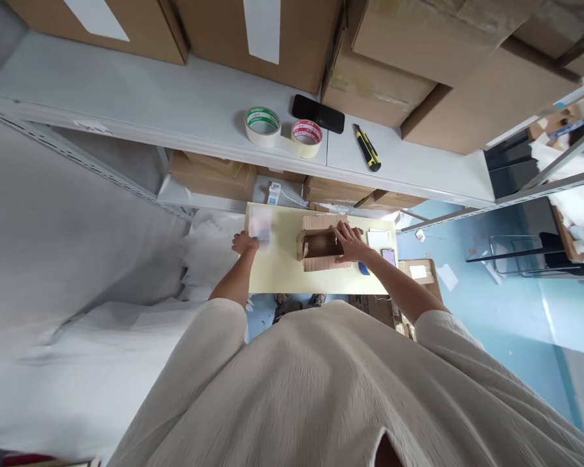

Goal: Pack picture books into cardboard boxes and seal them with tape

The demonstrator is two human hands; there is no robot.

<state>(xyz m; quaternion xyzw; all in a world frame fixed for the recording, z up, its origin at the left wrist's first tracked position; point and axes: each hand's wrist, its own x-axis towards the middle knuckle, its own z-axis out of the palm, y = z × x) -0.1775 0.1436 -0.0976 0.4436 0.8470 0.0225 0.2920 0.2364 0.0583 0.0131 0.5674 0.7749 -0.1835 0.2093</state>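
Observation:
A small cardboard box [316,263] lies on the pale yellow table [285,275], its flaps apart and its dark inside showing. My right hand [349,242] grips its right end, thumb and fingers spread over the flaps and the opening. At the table's left edge, my left hand [244,242] is closed at the lower corner of a pale, pinkish printed packet [259,222]. The packet is smeared, so its print cannot be read. Beside my right wrist lies a small blue object [364,268], partly covered by the arm.
A phone [389,257] and white box [378,238] lie at the table's right. The shelf [175,110] above holds tape rolls [263,127] [306,138], a black case [318,113], a yellow-black utility knife [367,149] and large cartons [253,39]. White wrapping [209,250] is at left.

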